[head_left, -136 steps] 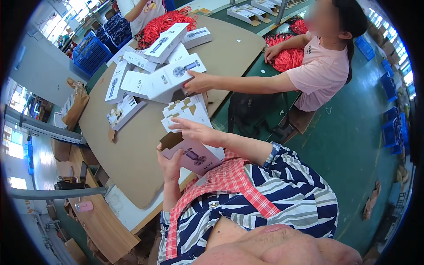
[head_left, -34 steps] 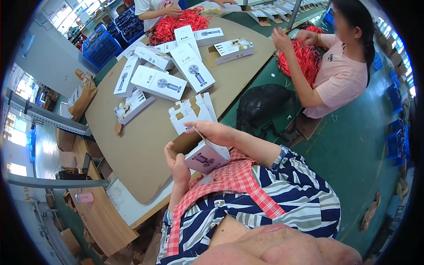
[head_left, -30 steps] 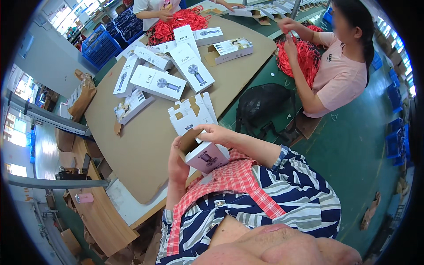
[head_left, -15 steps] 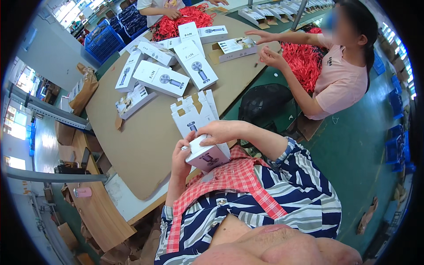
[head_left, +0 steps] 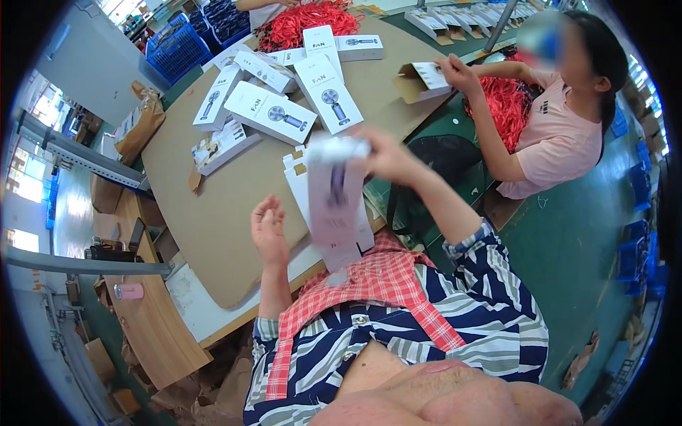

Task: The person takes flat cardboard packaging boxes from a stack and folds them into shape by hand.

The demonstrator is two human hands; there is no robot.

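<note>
My right hand (head_left: pixel 387 156) grips the top end of a long white box with a fan picture (head_left: pixel 334 195), held upright and motion-blurred above the table edge. My left hand (head_left: pixel 268 231) is open just left of the box, palm toward it, not touching it. Flat die-cut white box blanks (head_left: pixel 297 177) lie on the brown cardboard table top (head_left: pixel 213 220) behind the box.
Several closed white fan boxes (head_left: pixel 270 112) lie at the far side of the table, beside a heap of red cords (head_left: pixel 302 21). A co-worker in a pink shirt (head_left: pixel 550 135) on the right holds an open box (head_left: pixel 419 79). Blue crates (head_left: pixel 177 50) stand at the back left.
The box was held low in both hands. Now my right hand has lifted it upright and my left hand has let go and opened.
</note>
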